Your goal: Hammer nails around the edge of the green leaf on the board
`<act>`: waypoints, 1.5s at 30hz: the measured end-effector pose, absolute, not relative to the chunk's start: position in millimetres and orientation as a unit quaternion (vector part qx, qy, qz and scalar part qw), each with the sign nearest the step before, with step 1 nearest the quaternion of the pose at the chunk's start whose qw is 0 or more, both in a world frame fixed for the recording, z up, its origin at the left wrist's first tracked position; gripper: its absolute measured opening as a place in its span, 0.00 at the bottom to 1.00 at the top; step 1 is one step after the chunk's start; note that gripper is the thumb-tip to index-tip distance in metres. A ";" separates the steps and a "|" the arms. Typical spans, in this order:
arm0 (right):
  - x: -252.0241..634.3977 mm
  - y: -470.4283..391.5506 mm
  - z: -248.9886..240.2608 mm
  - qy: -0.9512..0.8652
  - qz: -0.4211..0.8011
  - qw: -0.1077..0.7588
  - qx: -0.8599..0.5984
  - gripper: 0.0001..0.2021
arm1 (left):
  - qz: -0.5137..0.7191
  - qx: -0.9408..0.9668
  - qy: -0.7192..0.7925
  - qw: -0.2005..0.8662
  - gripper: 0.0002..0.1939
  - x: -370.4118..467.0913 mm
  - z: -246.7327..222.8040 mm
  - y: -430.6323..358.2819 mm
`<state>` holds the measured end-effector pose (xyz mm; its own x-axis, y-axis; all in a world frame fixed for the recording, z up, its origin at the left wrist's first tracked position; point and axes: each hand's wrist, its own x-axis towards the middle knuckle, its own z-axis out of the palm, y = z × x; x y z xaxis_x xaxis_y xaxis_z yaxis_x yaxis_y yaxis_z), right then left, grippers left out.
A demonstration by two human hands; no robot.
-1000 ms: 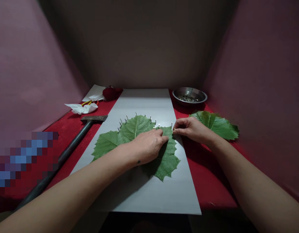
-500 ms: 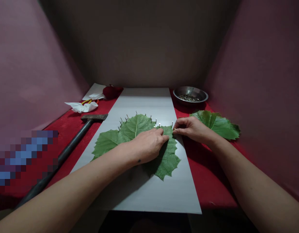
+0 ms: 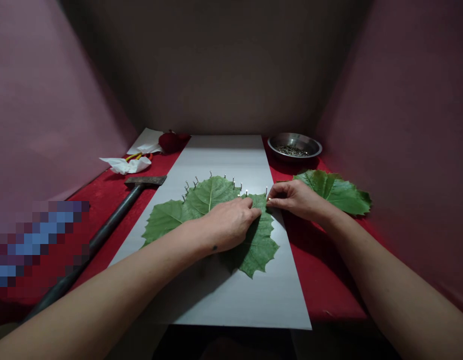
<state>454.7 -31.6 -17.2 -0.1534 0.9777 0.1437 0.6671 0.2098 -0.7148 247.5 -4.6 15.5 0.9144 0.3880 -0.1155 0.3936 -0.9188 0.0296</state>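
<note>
A large green lobed leaf [image 3: 212,192] lies on a white board [image 3: 223,155]. Several nails [image 3: 233,181] stand upright along the leaf's upper edge, some tilted. My left hand [image 3: 231,220] rests on the right part of the leaf, pressing it down, its fingers slightly bent and apart. At the leaf's upper right edge, thumb and forefinger of my right hand [image 3: 295,197] pinch a small nail [image 3: 269,200], mostly hidden by the fingers. Close to those fingertips another nail [image 3: 266,191] stands in the board.
A metal bowl [image 3: 295,142] of loose nails stands at the back right, with a second leaf [image 3: 336,192] in front of it. A hammer [image 3: 114,220] lies on the red cloth [image 3: 325,285] at left. Behind it are crumpled tissue [image 3: 128,165], yellow-and-orange handles [image 3: 135,156] and red yarn [image 3: 170,142].
Hardly anything differs. The fingers of my right hand have shifted very slightly with the nail; my left hand stays on the leaf.
</note>
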 end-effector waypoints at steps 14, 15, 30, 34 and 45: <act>455.4 -31.1 -19.1 -0.715 0.257 0.308 -0.573 0.08 | -0.031 0.974 0.219 0.041 0.23 247.1 15.6 -7.7; 455.6 -31.0 -19.3 -0.714 0.259 0.308 -0.573 0.08 | -0.029 0.975 0.218 0.042 0.24 246.7 15.5 -7.7; 454.3 -30.7 -19.7 -0.704 0.262 0.313 -0.582 0.07 | -0.004 0.978 0.207 -0.025 0.15 240.9 21.4 -13.9; 454.1 -30.6 -19.7 -0.704 0.261 0.312 -0.582 0.08 | 0.016 0.974 0.226 -0.028 0.17 232.0 32.0 -15.9; 458.6 -30.4 -28.4 -0.708 0.272 0.278 -0.589 0.15 | 0.100 0.848 0.520 0.009 0.16 91.0 50.9 17.1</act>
